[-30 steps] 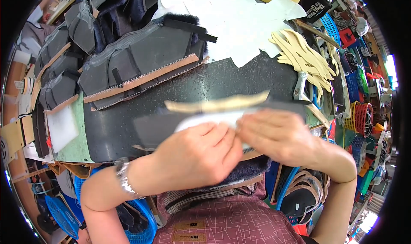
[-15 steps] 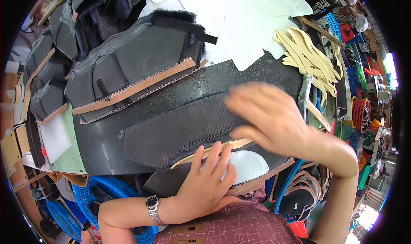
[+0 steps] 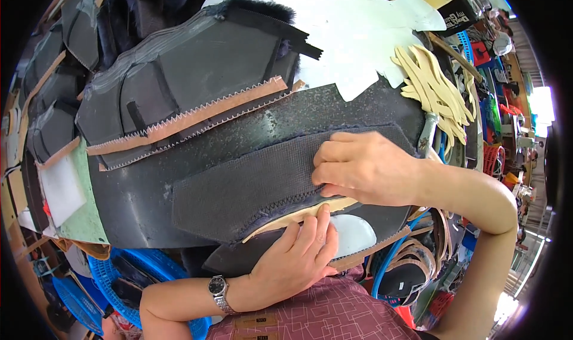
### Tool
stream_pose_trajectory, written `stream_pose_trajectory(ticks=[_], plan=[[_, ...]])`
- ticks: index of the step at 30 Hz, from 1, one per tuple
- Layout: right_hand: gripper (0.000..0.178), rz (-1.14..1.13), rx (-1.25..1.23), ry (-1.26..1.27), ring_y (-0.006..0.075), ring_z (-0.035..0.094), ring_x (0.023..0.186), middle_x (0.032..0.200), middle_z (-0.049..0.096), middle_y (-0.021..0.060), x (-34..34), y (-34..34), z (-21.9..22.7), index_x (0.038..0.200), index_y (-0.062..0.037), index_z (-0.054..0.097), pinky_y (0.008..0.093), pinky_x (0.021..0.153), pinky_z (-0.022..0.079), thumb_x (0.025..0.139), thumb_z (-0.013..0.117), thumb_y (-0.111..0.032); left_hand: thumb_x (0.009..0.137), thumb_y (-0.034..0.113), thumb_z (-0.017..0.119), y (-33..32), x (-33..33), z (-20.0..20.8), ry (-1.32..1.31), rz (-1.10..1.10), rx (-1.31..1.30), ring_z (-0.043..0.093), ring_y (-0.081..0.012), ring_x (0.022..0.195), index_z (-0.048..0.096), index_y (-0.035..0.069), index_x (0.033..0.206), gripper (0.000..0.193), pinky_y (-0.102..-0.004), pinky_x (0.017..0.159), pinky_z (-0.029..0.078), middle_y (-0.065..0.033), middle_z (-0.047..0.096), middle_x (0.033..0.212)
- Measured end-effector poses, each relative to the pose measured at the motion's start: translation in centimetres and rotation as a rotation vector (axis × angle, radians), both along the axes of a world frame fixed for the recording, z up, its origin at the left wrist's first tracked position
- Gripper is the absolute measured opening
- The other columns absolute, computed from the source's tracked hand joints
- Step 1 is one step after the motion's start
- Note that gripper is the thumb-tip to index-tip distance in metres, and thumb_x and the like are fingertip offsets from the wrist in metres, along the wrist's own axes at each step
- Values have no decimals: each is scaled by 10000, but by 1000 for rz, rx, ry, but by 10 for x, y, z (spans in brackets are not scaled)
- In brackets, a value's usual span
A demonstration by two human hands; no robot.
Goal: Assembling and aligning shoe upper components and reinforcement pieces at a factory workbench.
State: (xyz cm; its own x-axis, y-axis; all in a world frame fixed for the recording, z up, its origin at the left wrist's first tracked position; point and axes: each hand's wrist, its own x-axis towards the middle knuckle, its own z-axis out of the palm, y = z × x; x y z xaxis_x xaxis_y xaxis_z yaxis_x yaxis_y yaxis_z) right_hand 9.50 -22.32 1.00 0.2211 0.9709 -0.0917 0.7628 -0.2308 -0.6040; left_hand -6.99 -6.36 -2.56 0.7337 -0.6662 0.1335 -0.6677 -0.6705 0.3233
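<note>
A long dark textured panel [image 3: 245, 173] with fuzzy edges and zigzag stitching lies across the black work surface. Along its near edge runs a narrow cream strip [image 3: 277, 219]. My left hand [image 3: 292, 247], wristwatch above it, rests its outstretched fingers on the strip. Over the right part of the panel, my right hand [image 3: 367, 167] is closed, fingers curled and thumb close to the stitched edge. What its fingertips hold, if anything, is hidden. Below the strip lies another dark piece [image 3: 239, 259] with a white rounded patch [image 3: 352, 232] and a brown edge.
Stacked dark shoe-upper-like pieces [image 3: 209, 65] with brown zigzag-stitched borders lie at the far left. White sheets [image 3: 346, 35] cover the back. A pile of cream strips [image 3: 433, 83] and a hammer [image 3: 428, 131] are at the right. Blue baskets [image 3: 104, 274] stand below the left edge.
My right hand, blurred and more open before, has come down with its fingers curled by the panel's stitched edge. My left hand has shifted slightly right along the cream strip.
</note>
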Motion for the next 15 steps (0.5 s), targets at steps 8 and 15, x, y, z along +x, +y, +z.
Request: stream_pose_trajectory(ticks=[8, 15], plan=[[64, -173, 33, 393, 244, 542, 725, 816, 525, 81, 8, -31, 27, 821, -39, 542, 343, 651, 461, 856, 578, -78, 716, 564, 656, 8, -2, 2, 42, -37, 66, 474, -346, 1062, 552, 19, 1199, 735, -380, 904, 436, -290, 441, 1334], [377, 265, -1090, 297, 316, 647, 683, 657, 610, 128, -97, -93, 64, 766, -72, 600, 436, 600, 513, 865, 596, -435, 680, 503, 711, 11, 16, 13, 68, -124, -20, 455, -319, 1097, 540, 45, 1232, 738, -353, 862, 435, -242, 421, 1372]])
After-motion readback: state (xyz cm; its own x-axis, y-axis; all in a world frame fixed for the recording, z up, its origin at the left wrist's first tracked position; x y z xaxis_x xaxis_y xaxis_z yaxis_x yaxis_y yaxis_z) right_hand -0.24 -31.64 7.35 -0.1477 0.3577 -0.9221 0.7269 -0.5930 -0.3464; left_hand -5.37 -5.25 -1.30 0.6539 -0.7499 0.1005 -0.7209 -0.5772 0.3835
